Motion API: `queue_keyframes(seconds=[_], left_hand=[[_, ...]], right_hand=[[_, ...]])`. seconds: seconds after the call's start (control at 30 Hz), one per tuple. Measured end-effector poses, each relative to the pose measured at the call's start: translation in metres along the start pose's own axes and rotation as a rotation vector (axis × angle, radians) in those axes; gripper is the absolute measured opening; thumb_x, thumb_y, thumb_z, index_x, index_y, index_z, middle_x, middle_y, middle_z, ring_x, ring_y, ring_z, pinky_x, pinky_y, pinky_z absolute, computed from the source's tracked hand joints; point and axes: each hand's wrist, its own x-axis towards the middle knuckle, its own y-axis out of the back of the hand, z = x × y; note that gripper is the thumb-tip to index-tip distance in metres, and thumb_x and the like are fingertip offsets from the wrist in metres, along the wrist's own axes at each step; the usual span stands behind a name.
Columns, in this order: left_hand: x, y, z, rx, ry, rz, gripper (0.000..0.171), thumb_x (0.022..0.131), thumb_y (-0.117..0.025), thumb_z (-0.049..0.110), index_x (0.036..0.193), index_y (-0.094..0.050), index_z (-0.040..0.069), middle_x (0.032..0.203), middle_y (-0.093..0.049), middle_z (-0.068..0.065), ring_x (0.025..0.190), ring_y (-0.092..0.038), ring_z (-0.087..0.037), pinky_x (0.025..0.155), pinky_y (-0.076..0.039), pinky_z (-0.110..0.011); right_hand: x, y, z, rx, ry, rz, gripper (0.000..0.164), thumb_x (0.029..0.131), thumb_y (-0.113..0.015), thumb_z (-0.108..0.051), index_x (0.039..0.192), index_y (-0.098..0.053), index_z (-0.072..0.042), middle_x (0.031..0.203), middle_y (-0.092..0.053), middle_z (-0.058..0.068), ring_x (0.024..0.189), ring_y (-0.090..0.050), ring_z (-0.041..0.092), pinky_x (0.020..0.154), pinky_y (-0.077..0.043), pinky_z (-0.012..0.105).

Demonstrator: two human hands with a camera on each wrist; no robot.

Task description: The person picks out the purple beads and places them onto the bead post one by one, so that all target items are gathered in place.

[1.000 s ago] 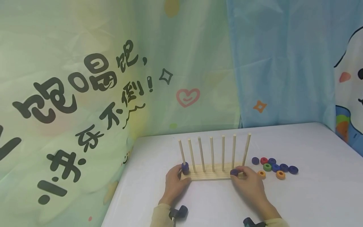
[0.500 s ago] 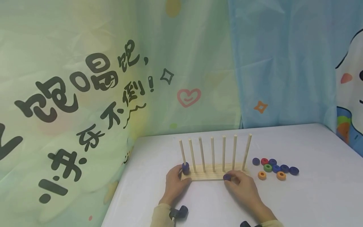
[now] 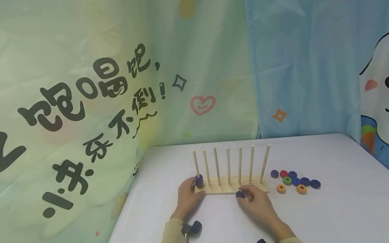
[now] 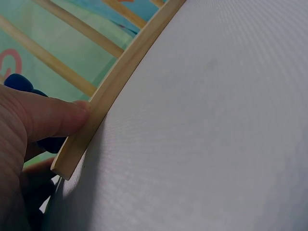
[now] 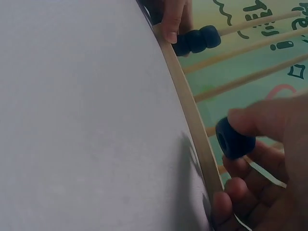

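A wooden peg rack (image 3: 223, 189) with several upright rods stands on the table. Its left end is gripped by my left hand (image 3: 187, 195), whose thumb (image 4: 62, 118) lies along the front edge of the base. Dark blue beads (image 5: 197, 40) are stacked at the bottom of the leftmost rod, beside that hand. My right hand (image 3: 258, 204) pinches one dark blue bead (image 5: 234, 138) between thumb and fingers. This bead (image 3: 239, 194) is held just in front of the base, right of its middle, and its hole shows in the right wrist view.
Loose beads lie on the white table (image 3: 334, 216) to the right of the rack: several blue ones (image 3: 305, 182), a red one (image 3: 284, 173), a green one (image 3: 287, 181) and two orange ones (image 3: 301, 189). A printed curtain (image 3: 212, 67) hangs behind the table.
My right hand has moved left and a little nearer with the pinched bead, away from the rack's right end. The left hand keeps its grip in the same place.
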Motion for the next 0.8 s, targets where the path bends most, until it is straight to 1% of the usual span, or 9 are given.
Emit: queue_keyframes(seconds=[0.1,0.2,0.27,0.37,0.53,0.6,0.7,0.8], left_hand=[[0.000,0.000,0.001,-0.009,0.010,-0.007,0.055,0.073,-0.080,0.026,0.124,-0.062,0.011,0.128,-0.062,-0.011,0.127,-0.050,-0.034,0.112,-0.029,-0.055],[-0.001,0.001,0.001,-0.011,0.008,-0.008,0.056,0.073,-0.080,0.026,0.124,-0.062,0.011,0.128,-0.061,-0.011,0.127,-0.050,-0.034,0.112,-0.030,-0.055],[-0.001,0.001,0.000,-0.008,0.004,-0.007,0.056,0.073,-0.080,0.026,0.124,-0.062,0.011,0.128,-0.062,-0.011,0.127,-0.050,-0.034,0.112,-0.030,-0.055],[-0.002,0.002,0.000,-0.006,0.001,0.000,0.055,0.073,-0.080,0.026,0.123,-0.063,0.012,0.127,-0.062,-0.011,0.126,-0.051,-0.033,0.112,-0.031,-0.055],[-0.001,0.003,0.000,-0.008,-0.012,0.009,0.054,0.073,-0.080,0.025,0.122,-0.063,0.012,0.126,-0.063,-0.010,0.125,-0.052,-0.033,0.111,-0.031,-0.055],[-0.001,0.003,0.000,-0.005,-0.022,0.011,0.054,0.073,-0.080,0.025,0.123,-0.064,0.012,0.126,-0.063,-0.009,0.125,-0.052,-0.033,0.111,-0.032,-0.054],[0.000,0.003,0.000,-0.007,-0.029,0.014,0.054,0.072,-0.080,0.025,0.122,-0.064,0.012,0.126,-0.064,-0.009,0.124,-0.053,-0.033,0.111,-0.033,-0.053],[-0.001,0.002,0.001,-0.009,-0.029,0.018,0.054,0.072,-0.081,0.025,0.121,-0.064,0.012,0.125,-0.064,-0.010,0.124,-0.053,-0.033,0.110,-0.033,-0.054]], right_hand=[[-0.001,-0.001,-0.003,0.020,0.007,-0.023,0.038,0.073,-0.081,-0.011,0.109,-0.069,-0.011,0.093,-0.069,-0.001,0.064,-0.048,0.007,0.056,-0.042,0.022],[-0.002,-0.002,-0.005,0.020,-0.008,-0.033,0.033,0.074,-0.081,-0.011,0.105,-0.069,-0.014,0.091,-0.067,-0.004,0.062,-0.047,0.007,0.055,-0.041,0.022],[-0.002,-0.003,-0.007,0.027,-0.029,-0.042,0.030,0.074,-0.081,-0.011,0.102,-0.069,-0.017,0.092,-0.067,-0.005,0.063,-0.047,0.007,0.057,-0.041,0.022],[-0.004,-0.007,-0.011,0.050,-0.040,-0.085,0.027,0.075,-0.080,-0.013,0.100,-0.070,-0.018,0.091,-0.067,-0.007,0.064,-0.050,0.006,0.058,-0.043,0.022],[-0.009,-0.017,-0.017,0.071,0.022,-0.171,0.027,0.077,-0.080,-0.019,0.101,-0.070,-0.018,0.093,-0.067,-0.009,0.066,-0.051,0.003,0.060,-0.045,0.021],[-0.010,-0.020,-0.020,0.078,0.047,-0.184,0.027,0.077,-0.081,-0.021,0.101,-0.070,-0.019,0.093,-0.068,-0.010,0.068,-0.052,0.003,0.062,-0.046,0.021],[-0.013,-0.024,-0.024,0.106,0.062,-0.186,0.027,0.077,-0.081,-0.022,0.101,-0.069,-0.019,0.094,-0.068,-0.009,0.070,-0.053,0.003,0.063,-0.047,0.021],[-0.016,-0.026,-0.028,0.133,0.057,-0.190,0.027,0.077,-0.081,-0.021,0.101,-0.069,-0.019,0.094,-0.069,-0.007,0.071,-0.054,0.005,0.063,-0.048,0.022]])
